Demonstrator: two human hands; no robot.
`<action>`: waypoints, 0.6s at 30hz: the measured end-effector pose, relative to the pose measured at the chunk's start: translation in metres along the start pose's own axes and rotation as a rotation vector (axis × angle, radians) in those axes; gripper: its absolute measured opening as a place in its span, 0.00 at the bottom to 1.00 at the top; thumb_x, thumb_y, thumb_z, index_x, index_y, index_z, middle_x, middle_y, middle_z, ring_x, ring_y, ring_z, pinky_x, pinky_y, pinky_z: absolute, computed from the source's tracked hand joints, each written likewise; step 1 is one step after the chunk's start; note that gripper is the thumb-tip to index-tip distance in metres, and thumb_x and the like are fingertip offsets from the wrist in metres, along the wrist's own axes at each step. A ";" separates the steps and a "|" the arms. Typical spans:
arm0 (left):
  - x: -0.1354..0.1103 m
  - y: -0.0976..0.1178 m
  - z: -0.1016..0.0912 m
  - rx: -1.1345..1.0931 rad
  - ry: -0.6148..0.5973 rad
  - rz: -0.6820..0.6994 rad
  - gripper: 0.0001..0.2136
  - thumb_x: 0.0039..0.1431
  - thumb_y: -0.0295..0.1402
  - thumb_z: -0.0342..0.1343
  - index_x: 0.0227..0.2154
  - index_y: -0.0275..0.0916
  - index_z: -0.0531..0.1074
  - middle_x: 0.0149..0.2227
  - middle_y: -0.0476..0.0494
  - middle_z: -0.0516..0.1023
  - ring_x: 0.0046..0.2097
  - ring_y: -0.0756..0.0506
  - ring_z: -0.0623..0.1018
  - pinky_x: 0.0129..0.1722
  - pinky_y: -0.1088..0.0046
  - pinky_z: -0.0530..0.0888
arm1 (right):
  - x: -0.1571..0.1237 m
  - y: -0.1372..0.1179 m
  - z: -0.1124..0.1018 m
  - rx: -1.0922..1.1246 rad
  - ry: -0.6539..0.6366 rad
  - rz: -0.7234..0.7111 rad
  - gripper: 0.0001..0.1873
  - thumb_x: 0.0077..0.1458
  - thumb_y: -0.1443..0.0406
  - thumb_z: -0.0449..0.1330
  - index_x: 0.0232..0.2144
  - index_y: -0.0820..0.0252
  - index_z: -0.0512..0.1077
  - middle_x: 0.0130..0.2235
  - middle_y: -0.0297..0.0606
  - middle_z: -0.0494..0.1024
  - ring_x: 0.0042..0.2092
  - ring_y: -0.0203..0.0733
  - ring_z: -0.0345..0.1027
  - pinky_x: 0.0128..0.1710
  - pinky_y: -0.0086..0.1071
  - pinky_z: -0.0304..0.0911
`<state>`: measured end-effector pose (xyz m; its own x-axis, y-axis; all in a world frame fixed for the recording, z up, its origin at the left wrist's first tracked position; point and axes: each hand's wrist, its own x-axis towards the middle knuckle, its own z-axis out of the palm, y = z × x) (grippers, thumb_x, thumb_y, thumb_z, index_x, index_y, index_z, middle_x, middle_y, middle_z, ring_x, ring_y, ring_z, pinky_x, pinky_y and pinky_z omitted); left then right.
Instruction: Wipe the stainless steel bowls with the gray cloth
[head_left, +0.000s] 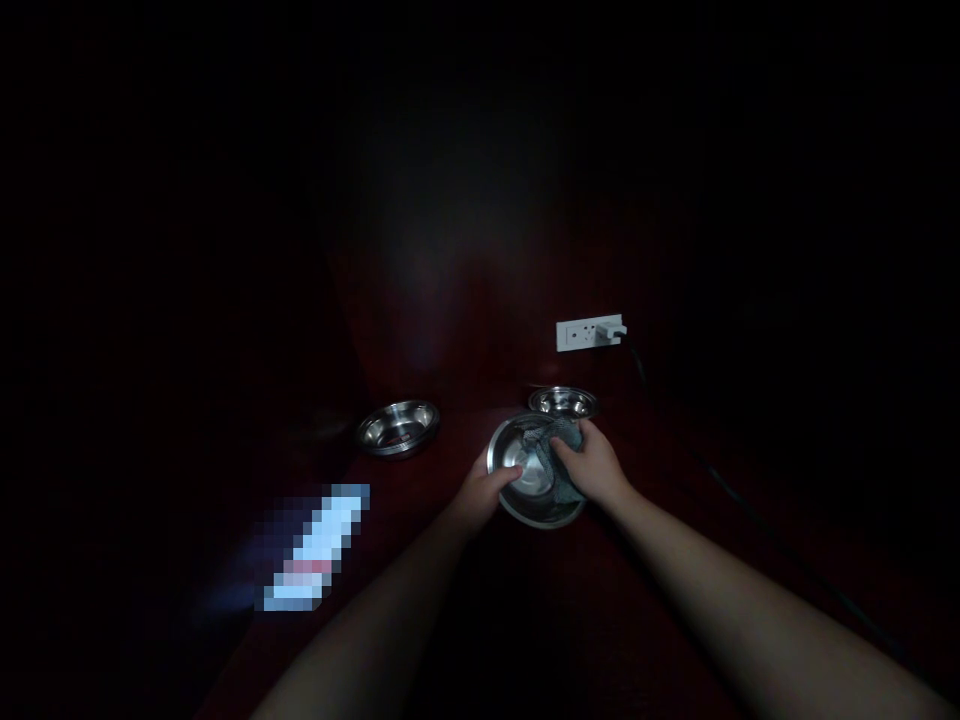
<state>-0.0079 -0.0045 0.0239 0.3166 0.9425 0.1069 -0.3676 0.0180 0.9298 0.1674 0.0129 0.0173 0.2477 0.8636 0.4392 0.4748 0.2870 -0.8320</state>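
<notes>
A shiny metal bowl (531,474) is tilted toward me between my two hands. My left hand (486,488) grips its left rim, the thumb reaching over onto the inside and the fingers hidden behind. In my right hand (592,463) is a grey-green cloth (564,462), bunched against the bowl's inner right side and rim. The thumb presses on the cloth; most of the other fingers are out of sight. Just behind the held bowl sits a second metal bowl (564,402), partly covered by it.
Another metal bowl (397,430) rests to the left on the dark red surface. In front of it lies a bright, pixelated object (319,550). A white wall socket (576,334) holds a plug (611,330), whose dark cable (724,482) runs down the right. Surroundings are very dark.
</notes>
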 end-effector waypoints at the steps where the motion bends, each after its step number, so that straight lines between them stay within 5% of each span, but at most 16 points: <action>1: 0.001 0.000 -0.001 0.012 0.003 0.002 0.22 0.40 0.27 0.60 0.44 0.35 0.69 0.46 0.38 0.74 0.48 0.38 0.73 0.48 0.61 0.68 | 0.000 0.000 0.000 -0.012 0.006 -0.008 0.12 0.45 0.59 0.56 0.32 0.60 0.65 0.32 0.38 0.73 0.32 0.40 0.67 0.33 0.33 0.62; 9: 0.001 0.002 -0.006 0.070 -0.007 -0.052 0.21 0.38 0.25 0.58 0.41 0.34 0.70 0.33 0.42 0.78 0.37 0.41 0.76 0.42 0.62 0.70 | -0.003 -0.012 -0.010 -0.146 -0.019 -0.097 0.09 0.45 0.60 0.56 0.28 0.58 0.62 0.28 0.35 0.71 0.31 0.40 0.66 0.31 0.32 0.59; 18: -0.004 0.008 -0.005 0.118 -0.090 -0.031 0.20 0.40 0.24 0.56 0.41 0.34 0.71 0.36 0.42 0.78 0.39 0.41 0.75 0.42 0.65 0.68 | -0.004 -0.022 -0.017 -0.230 -0.085 -0.155 0.09 0.46 0.60 0.56 0.28 0.57 0.62 0.28 0.35 0.72 0.30 0.39 0.66 0.30 0.30 0.57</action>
<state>-0.0166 -0.0063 0.0293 0.4049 0.9085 0.1039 -0.2526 0.0019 0.9676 0.1701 -0.0041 0.0391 0.0905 0.8512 0.5169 0.6832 0.3246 -0.6541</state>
